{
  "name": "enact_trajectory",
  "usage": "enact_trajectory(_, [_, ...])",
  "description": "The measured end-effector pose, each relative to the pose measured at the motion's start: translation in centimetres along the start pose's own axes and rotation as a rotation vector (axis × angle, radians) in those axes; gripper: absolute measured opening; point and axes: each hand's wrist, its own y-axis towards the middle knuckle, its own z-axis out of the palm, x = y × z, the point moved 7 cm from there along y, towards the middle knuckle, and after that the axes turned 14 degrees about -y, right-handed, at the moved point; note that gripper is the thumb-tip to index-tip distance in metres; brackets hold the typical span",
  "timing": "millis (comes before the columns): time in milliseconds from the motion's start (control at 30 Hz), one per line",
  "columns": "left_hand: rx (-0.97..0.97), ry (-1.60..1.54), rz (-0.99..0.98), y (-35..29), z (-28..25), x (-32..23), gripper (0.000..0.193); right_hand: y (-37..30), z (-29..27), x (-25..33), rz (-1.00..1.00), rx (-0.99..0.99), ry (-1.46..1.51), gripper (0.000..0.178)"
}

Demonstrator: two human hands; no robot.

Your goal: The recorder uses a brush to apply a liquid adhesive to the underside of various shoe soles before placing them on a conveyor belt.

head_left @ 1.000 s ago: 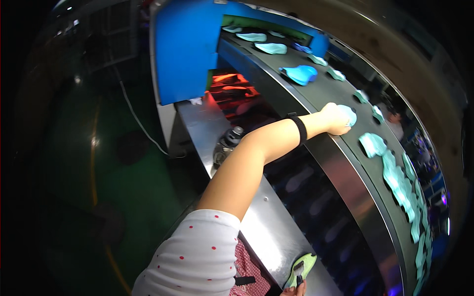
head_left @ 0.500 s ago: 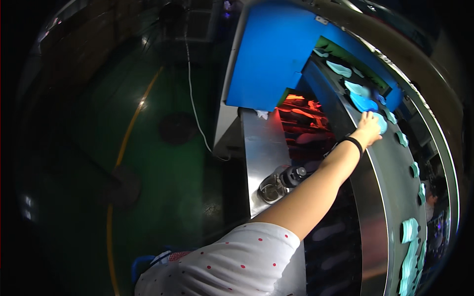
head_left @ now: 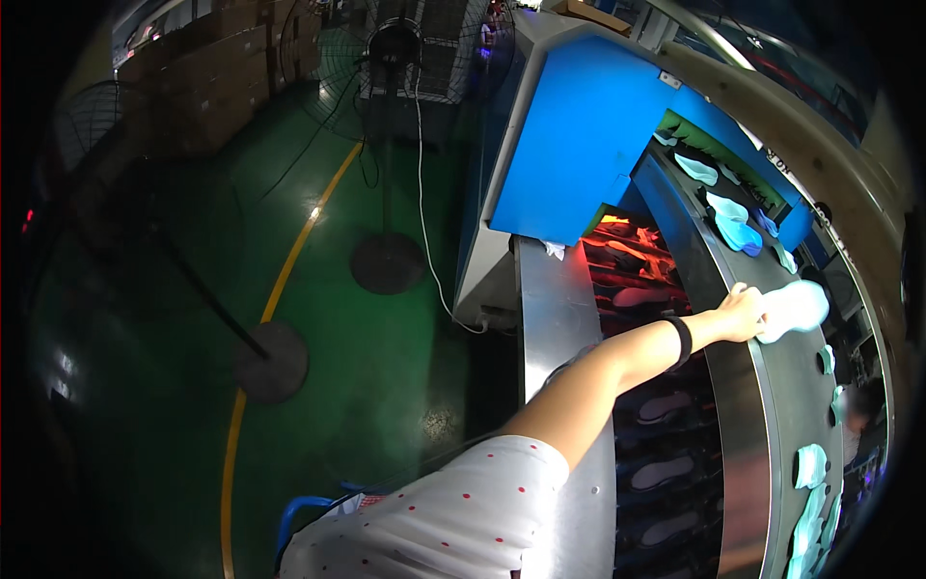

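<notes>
My left hand [head_left: 743, 312] reaches out to the right, its fingers closed on one end of a pale shoe sole [head_left: 799, 309]. Strong light washes out the sole's surface, and it lies over the dark conveyor belt [head_left: 772, 386]. Whether it touches the belt I cannot tell. Farther along the belt are a pair of blue-teal soles [head_left: 735, 232] and another teal sole [head_left: 694, 170]. Nearer me, several teal soles [head_left: 810, 468] line the belt's far edge. Of my right hand nothing shows.
A blue machine hood [head_left: 588, 135] covers the far end, with a red-glowing opening [head_left: 632, 256] under it. Sole shapes [head_left: 666, 473] lie on a lower, dark level beside a metal ledge [head_left: 555, 289]. Standing fans [head_left: 388, 262] and a white cable [head_left: 424, 212] are on the left.
My left hand has drawn a little nearer along the belt, bringing the sole away from the blue-teal pair. My view has shifted, and the forearm now covers most of the bottle on the ledge.
</notes>
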Motion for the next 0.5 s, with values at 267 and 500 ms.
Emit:
enact_trajectory(267, [-0.349, -0.408, 0.184, -3.9, -0.2, -6.8, 0.01, -2.6, -3.0, 1.1, -0.12, -0.075, 0.091, 0.029])
enact_trajectory(500, [0.147, -1.453, -0.788, -10.8, 4.1, -6.4, 0.033, -7.0, -5.6, 3.0, -0.243, -0.135, 0.205, 0.029])
